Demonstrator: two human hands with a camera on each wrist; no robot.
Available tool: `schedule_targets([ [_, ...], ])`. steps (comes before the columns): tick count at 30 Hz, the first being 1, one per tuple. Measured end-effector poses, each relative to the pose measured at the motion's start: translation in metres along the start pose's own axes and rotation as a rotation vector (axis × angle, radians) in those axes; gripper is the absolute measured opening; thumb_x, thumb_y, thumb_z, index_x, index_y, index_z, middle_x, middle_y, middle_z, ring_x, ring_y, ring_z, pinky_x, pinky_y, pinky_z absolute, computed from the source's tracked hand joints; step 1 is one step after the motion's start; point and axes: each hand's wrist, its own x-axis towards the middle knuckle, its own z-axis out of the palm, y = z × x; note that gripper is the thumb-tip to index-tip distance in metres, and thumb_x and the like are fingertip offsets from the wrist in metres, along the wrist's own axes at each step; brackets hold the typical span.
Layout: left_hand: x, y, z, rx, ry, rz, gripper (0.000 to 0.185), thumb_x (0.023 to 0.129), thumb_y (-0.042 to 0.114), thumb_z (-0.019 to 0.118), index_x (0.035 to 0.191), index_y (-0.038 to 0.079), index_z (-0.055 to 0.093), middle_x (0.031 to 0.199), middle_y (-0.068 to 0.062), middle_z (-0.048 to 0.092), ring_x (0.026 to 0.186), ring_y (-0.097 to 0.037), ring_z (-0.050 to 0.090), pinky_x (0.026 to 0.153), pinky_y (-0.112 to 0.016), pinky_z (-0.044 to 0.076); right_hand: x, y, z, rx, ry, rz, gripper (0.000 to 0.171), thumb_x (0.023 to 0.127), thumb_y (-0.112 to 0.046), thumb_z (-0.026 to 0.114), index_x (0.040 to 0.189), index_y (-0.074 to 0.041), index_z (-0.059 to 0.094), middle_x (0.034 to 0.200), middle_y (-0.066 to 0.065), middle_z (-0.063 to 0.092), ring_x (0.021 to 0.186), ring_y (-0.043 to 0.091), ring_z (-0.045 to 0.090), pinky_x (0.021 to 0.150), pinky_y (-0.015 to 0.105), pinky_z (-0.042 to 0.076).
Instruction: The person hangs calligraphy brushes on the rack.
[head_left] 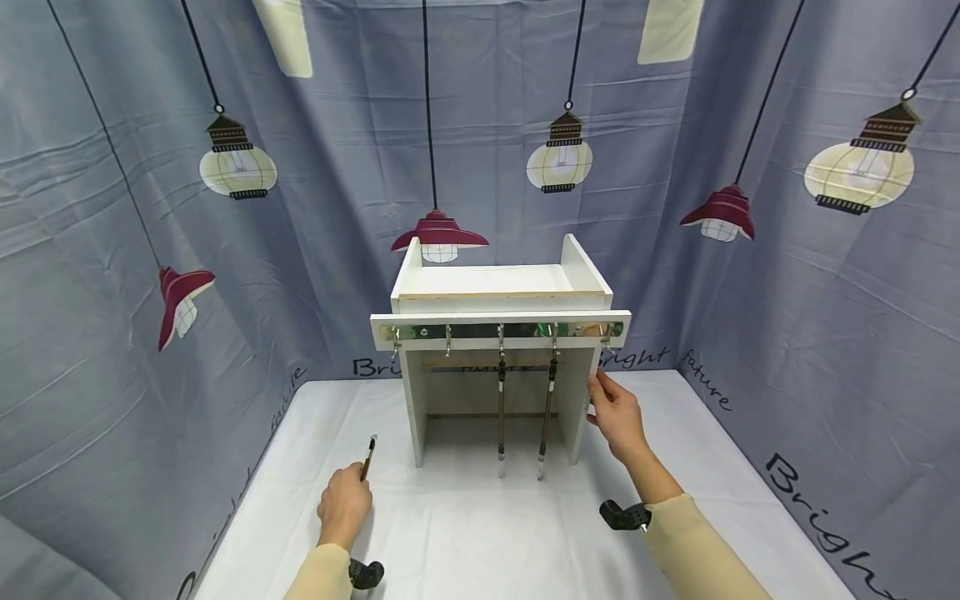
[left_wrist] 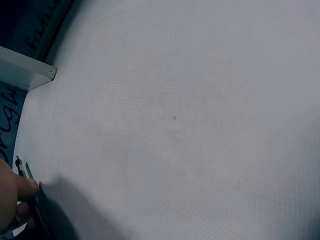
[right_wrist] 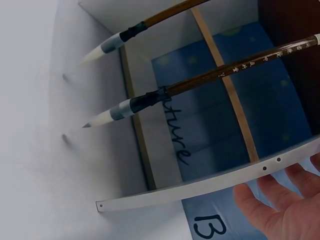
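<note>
My left hand (head_left: 345,504) grips a writing brush (head_left: 368,460) over the left front of the table, its dark end pointing up and away. In the left wrist view, fingers (left_wrist: 22,187) hold the brush at the lower left edge. At the right side of a white wooden rack (head_left: 491,300), my right hand (head_left: 618,417) rests its fingertips against the side panel (right_wrist: 200,187). Two brushes hang from the hook rail: a plain brown brush (head_left: 501,400) and a lettered dark brush (right_wrist: 200,82). Their pale tips point down, close over the table.
The metal hook strip (head_left: 480,331) crosses the front of the rack, with other hooks holding nothing. White cloth covers the table (head_left: 465,533). A blue-grey curtain (head_left: 337,167) with printed lamps and lettering surrounds the back and sides.
</note>
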Motion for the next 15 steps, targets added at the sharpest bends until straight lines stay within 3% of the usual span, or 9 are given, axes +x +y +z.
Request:
schedule_targets([
  [7, 0.0, 0.005, -0.007, -0.039, 0.081, 0.02, 0.036, 0.098, 0.01, 0.063, 0.133, 0.002, 0.066, 0.106, -0.026, 0.067, 0.082, -0.047, 0.067, 0.056, -0.056, 0.053, -0.001, -0.001, 0.0, 0.014, -0.002, 0.003, 0.069, 0.108, -0.049, 0.046, 0.163, -0.011, 0.028, 0.161, 0.024, 0.039, 0.142, 0.044, 0.049, 0.103, 0.056, 0.052],
  [15, 0.001, 0.026, -0.029, -0.119, 0.21, 0.077, 0.037, 0.098, 0.013, 0.065, 0.135, 0.006, 0.066, 0.098, -0.021, 0.067, 0.076, -0.038, 0.066, 0.052, -0.048, 0.05, -0.001, -0.002, 0.0, 0.026, 0.001, 0.013, 0.068, 0.109, -0.047, 0.047, 0.163, -0.01, 0.029, 0.161, 0.025, 0.039, 0.142, 0.044, 0.048, 0.104, 0.057, 0.051],
])
